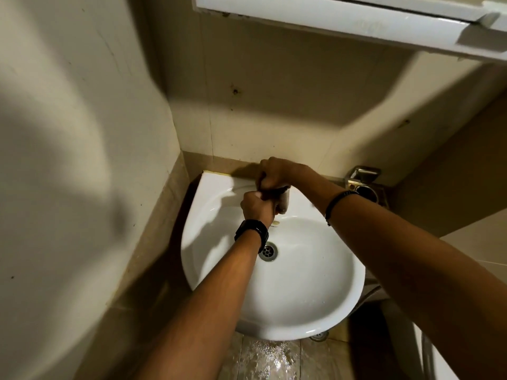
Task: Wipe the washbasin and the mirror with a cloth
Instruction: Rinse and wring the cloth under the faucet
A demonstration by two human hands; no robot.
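Washbasin (301, 283): white, glossy, corner-mounted against the tiled walls, drain (267, 251) mid-bowl. Both hands are over its back edge. The left hand (256, 205) and right hand (275, 174) are fisted round a dark bunched cloth (277, 190), mostly hidden between them.

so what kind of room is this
Most likely a small bathroom: a white ceramic corner washbasin with a round metal drain, beige walls, and a wet tiled floor. The left hand and right hand grip a dark cloth over the basin.
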